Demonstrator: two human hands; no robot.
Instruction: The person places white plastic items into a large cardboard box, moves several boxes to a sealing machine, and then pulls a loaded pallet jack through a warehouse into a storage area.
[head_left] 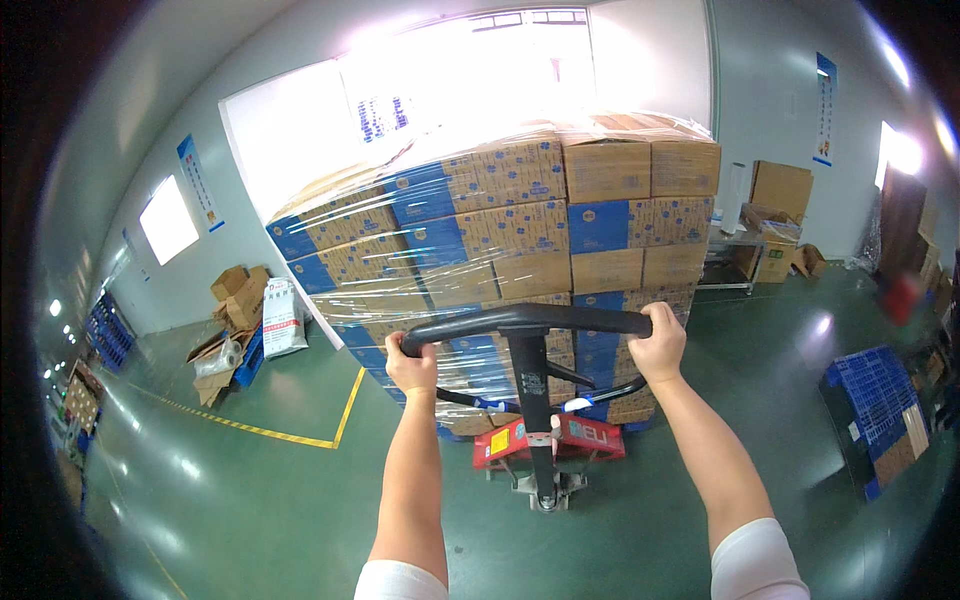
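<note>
A red pallet jack (548, 440) stands in front of me with a black loop handle (530, 320) on a black upright bar. My left hand (412, 364) grips the handle's left end. My right hand (657, 345) grips its right end. Both arms are stretched forward. Just beyond the handle rises a tall stack of brown and blue cardboard boxes (500, 235), bound in clear plastic wrap and resting on the jack.
The floor is glossy green with a yellow line (345, 410) at the left. Loose cardboard and a white sack (280, 318) lie at the far left. Blue plastic pallets (875, 400) sit at the right. More boxes and a metal rack (765, 245) stand behind the stack.
</note>
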